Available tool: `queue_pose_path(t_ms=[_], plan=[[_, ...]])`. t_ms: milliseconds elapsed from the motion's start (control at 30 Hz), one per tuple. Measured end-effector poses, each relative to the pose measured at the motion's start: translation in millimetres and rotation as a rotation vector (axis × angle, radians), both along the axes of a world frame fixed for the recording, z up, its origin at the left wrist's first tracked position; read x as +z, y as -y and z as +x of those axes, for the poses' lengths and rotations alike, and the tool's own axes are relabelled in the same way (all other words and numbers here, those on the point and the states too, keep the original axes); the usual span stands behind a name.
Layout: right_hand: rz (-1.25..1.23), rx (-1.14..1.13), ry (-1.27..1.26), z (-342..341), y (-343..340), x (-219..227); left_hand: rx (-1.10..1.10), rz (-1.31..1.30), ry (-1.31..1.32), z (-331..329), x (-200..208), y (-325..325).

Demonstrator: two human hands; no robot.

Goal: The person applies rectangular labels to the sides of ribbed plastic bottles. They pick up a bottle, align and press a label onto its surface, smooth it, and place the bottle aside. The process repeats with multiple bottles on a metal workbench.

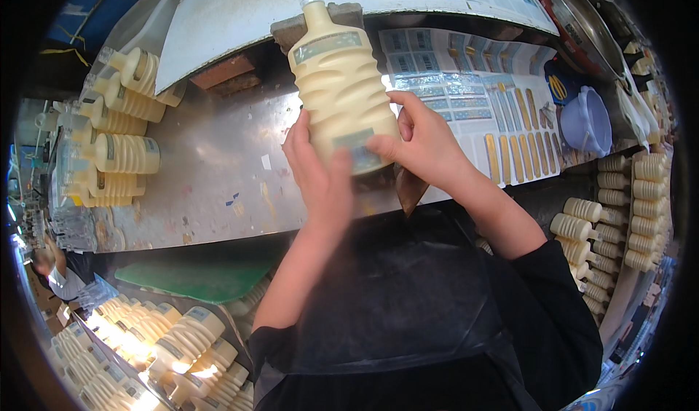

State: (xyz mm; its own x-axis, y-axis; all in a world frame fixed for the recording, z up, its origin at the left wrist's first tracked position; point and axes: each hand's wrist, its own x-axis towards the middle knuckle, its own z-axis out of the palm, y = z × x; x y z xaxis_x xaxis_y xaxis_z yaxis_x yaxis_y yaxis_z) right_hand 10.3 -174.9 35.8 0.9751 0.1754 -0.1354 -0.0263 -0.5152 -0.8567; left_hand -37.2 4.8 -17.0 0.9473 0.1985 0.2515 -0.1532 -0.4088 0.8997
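A cream-coloured bottle with a wavy, ribbed body and a clear threaded neck lies in front of me, its neck pointing away. Brown blocks sit under its shoulder. Both of my hands are on its near end. My left hand presses along the left side, with its thumb, blurred, by the grey-blue label near the base. My right hand wraps the right side, its thumb tip at that label's right edge. Another label band runs across the shoulder.
Sheets of blue and gold labels lie on the bench to the right, beside a lavender bucket. Similar bottles stack at the left, lower left and right. A white board spans the back.
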Motion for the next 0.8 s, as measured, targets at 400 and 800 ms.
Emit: queue_pose_path(t_ms=[400,800], plan=[[-0.13,-0.021,0.069,-7.6,-8.6,7.5,-0.018,-0.042,-0.004,0.6,1.7,1.9],[-0.093,0.058,0.043,-10.4,-2.1,12.6,-0.061,-0.242,-0.025,-5.2,-2.2,-5.0]])
